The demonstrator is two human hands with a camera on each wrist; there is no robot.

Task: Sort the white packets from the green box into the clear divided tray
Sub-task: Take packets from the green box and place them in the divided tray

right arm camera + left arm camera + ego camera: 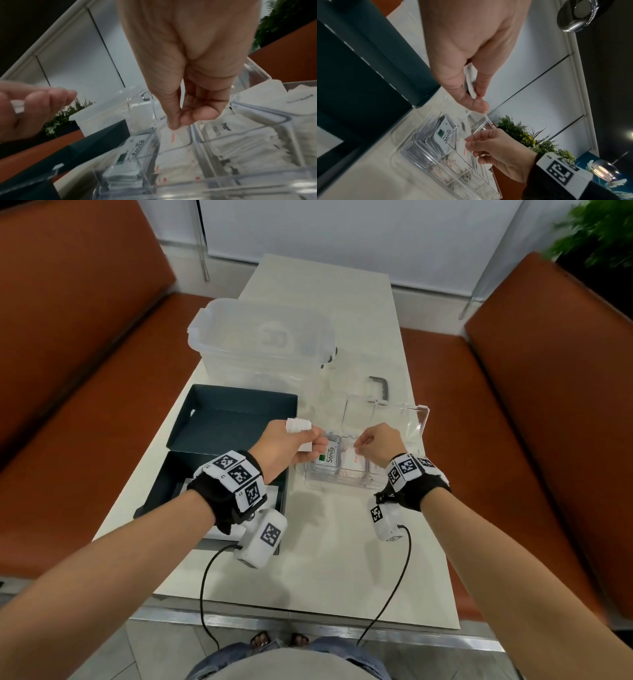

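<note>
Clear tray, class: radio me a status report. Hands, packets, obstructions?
Left hand holds spare white packets. Right hand pinches red-print packet into clear tray middle slot. Nothing blocking.

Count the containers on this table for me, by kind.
Dark green box: 1
Clear divided tray: 1
Clear lidded storage tub: 1
Total: 3
The white packets are stacked too tightly to count.
</note>
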